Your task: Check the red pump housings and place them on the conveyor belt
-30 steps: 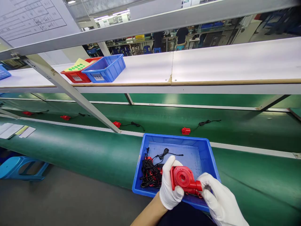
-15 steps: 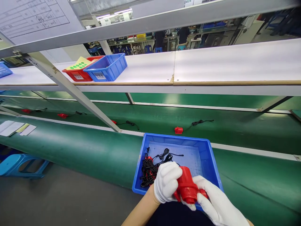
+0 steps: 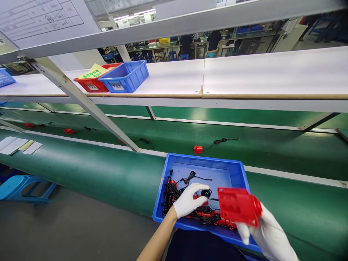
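Note:
My right hand (image 3: 258, 224), in a white glove, holds up a red plastic housing (image 3: 236, 206) over the right side of a blue bin (image 3: 246, 188). The housing's flat, ribbed side faces me, slightly blurred. A black cable (image 3: 206, 193), coiled into a small bundle, sits between the thumb and fingertips of my gloved left hand (image 3: 190, 199); its lead runs toward the housing. Below both hands, the bin contains several red parts (image 3: 225, 222) with bundled black cords (image 3: 172, 194), heaped mainly along the left and near sides.
On the green conveyor (image 3: 168, 136) behind the bin lie several red parts with cords, one red part (image 3: 198, 149) nearest. A white shelf (image 3: 244, 78) above carries a blue box (image 3: 127, 78) and a red box (image 3: 94, 85). A slanted metal post (image 3: 92, 110) stands left. Papers (image 3: 13, 145) lie far left.
My hands have moved apart. The right has lifted and turned the red housing to the right, while the left has let go of the housing. Parts on the conveyor have shifted left.

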`<state>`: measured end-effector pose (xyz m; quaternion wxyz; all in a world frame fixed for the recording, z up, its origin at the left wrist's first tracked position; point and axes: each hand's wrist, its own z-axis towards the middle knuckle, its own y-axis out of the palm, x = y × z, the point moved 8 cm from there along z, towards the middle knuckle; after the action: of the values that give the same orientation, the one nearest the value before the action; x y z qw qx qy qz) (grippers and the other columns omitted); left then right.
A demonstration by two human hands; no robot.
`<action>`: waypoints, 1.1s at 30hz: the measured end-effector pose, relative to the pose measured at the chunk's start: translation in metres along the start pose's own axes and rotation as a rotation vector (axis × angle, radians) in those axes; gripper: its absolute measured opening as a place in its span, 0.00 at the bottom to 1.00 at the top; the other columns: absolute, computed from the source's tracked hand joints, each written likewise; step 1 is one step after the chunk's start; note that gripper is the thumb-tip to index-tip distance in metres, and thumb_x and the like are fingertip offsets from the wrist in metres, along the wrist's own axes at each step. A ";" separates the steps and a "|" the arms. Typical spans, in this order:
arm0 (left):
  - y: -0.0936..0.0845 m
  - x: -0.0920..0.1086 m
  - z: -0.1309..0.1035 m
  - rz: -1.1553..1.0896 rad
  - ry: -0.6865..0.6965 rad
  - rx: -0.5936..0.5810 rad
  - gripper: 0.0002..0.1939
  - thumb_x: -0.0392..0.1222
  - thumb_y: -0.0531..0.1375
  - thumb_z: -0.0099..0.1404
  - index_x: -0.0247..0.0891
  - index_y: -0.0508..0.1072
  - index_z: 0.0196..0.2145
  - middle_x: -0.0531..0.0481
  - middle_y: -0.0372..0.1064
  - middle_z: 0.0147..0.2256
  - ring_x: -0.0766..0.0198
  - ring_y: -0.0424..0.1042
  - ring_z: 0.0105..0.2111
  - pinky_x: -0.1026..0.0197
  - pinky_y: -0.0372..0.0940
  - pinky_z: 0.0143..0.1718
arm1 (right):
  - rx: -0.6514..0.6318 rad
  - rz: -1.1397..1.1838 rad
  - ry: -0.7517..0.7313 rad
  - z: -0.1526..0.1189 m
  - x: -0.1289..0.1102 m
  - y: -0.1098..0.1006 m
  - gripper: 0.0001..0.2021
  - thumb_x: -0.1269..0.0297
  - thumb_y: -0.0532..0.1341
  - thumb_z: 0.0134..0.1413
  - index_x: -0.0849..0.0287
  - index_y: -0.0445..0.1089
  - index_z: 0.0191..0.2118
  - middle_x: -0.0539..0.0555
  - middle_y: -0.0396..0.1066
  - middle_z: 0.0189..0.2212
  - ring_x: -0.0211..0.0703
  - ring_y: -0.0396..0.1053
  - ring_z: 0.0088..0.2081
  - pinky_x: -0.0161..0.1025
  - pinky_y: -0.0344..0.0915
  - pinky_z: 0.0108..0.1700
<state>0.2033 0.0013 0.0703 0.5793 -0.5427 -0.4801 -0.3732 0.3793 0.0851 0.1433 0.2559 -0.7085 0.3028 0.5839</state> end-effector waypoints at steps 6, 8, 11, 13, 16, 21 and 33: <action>0.046 -0.022 -0.016 -0.638 -0.213 -0.356 0.35 0.65 0.42 0.71 0.36 0.67 0.59 0.37 0.72 0.51 0.55 0.73 0.49 0.48 0.63 0.53 | -0.014 0.719 0.397 0.014 0.027 0.002 0.27 0.44 0.51 0.61 0.57 0.55 0.18 0.45 0.46 0.10 0.29 0.43 0.11 0.27 0.45 0.12; 0.063 -0.025 -0.024 -0.811 -0.251 -0.480 0.41 0.68 0.36 0.69 0.32 0.71 0.53 0.35 0.74 0.44 0.56 0.77 0.38 0.50 0.67 0.46 | 0.062 0.775 0.405 0.017 0.024 -0.007 0.24 0.47 0.54 0.60 0.57 0.54 0.19 0.44 0.45 0.11 0.28 0.41 0.12 0.26 0.44 0.12; 0.067 -0.028 -0.030 -0.884 -0.243 -0.503 0.38 0.70 0.50 0.65 0.29 0.73 0.49 0.40 0.75 0.35 0.64 0.73 0.23 0.59 0.67 0.31 | 0.142 0.842 0.366 0.022 0.013 -0.029 0.23 0.52 0.56 0.58 0.56 0.49 0.19 0.42 0.40 0.12 0.27 0.37 0.12 0.25 0.41 0.11; 0.057 -0.033 -0.029 -0.932 -0.242 -0.418 0.35 0.64 0.60 0.61 0.28 0.71 0.51 0.44 0.74 0.33 0.71 0.66 0.16 0.66 0.60 0.20 | 0.224 0.872 0.291 0.025 0.005 -0.051 0.22 0.56 0.59 0.56 0.56 0.46 0.20 0.41 0.40 0.12 0.26 0.35 0.12 0.25 0.41 0.10; 0.036 -0.038 -0.025 -1.007 -0.245 -0.307 0.35 0.62 0.62 0.61 0.30 0.69 0.55 0.47 0.72 0.32 0.80 0.51 0.11 0.69 0.43 0.11 | 0.360 0.871 0.201 0.026 0.000 -0.084 0.20 0.58 0.60 0.54 0.55 0.46 0.22 0.42 0.43 0.14 0.27 0.37 0.12 0.26 0.42 0.10; 0.009 -0.037 -0.020 -0.931 -0.258 -0.239 0.34 0.65 0.54 0.66 0.33 0.68 0.55 0.50 0.70 0.25 0.81 0.39 0.10 0.69 0.36 0.13 | 0.441 0.936 0.141 0.024 0.003 -0.108 0.16 0.63 0.61 0.52 0.55 0.49 0.25 0.41 0.41 0.17 0.27 0.36 0.13 0.27 0.43 0.10; -0.135 -0.111 -0.030 0.309 -0.617 0.604 0.29 0.50 0.49 0.70 0.31 0.56 0.63 0.32 0.54 0.64 0.47 0.55 0.64 0.46 0.55 0.62 | 0.749 0.086 -0.111 0.027 -0.030 -0.284 0.19 0.48 0.52 0.58 0.54 0.51 0.23 0.47 0.50 0.17 0.33 0.57 0.18 0.36 0.53 0.20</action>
<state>0.0501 -0.0558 0.0012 0.5903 -0.5006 -0.6309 0.0536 0.5634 0.3031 0.1701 0.4883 -0.5197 0.5106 0.4804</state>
